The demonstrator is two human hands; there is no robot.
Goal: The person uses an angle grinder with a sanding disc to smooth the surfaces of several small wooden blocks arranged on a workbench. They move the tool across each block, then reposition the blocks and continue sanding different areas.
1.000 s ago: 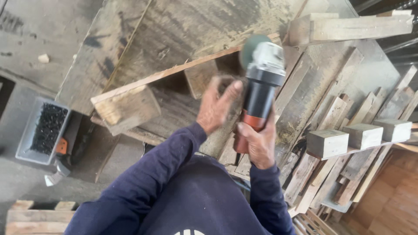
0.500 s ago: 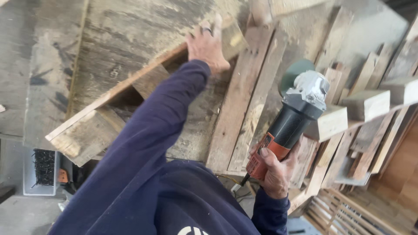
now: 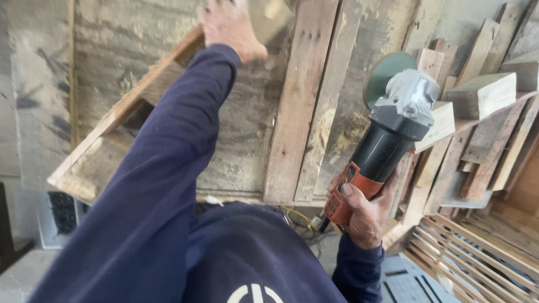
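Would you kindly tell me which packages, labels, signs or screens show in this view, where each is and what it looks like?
Label: a small dark patch on the orange handle of the grinder, just above the right hand; too small to make out.
Box: an open white rectangular box of small dark pieces, low at the left, under the pallet.
No signs or screens in view.

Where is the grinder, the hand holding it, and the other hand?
grinder [image 3: 387, 143], head view, on its black body.
right hand [image 3: 365, 216], head view, on the back of the hand.
left hand [image 3: 227, 25], head view, on the back of the hand.
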